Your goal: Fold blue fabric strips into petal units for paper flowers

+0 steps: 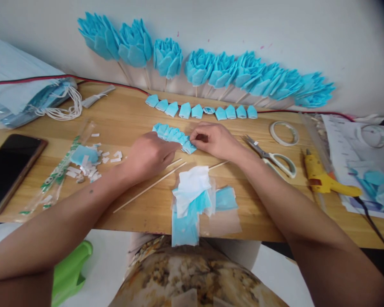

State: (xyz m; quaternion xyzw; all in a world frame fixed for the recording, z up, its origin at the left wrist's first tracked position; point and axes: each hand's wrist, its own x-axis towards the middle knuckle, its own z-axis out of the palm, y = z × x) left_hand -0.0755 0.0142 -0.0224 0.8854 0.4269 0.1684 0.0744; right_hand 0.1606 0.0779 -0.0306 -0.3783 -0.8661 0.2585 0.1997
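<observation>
My left hand [149, 154] rests on the wooden table [128, 119], its fingers curled over the near end of a strip of overlapping blue folded petals [173, 134]. My right hand [213, 140] pinches the strip's right end, fingers closed on the last petal. A row of separate blue petals [201, 111] lies behind the strip. Thin wooden sticks [150, 185] lie under and in front of my hands. A pile of blue and white cut fabric pieces [195, 200] sits at the table's front edge.
Several blue fabric flowers on sticks [211, 70] lean against the wall. Scissors [272, 156], a tape roll [284, 132] and a yellow glue gun [323, 178] lie to the right. A phone [9, 168], scraps [86, 162] and a pack of masks [25, 100] lie left.
</observation>
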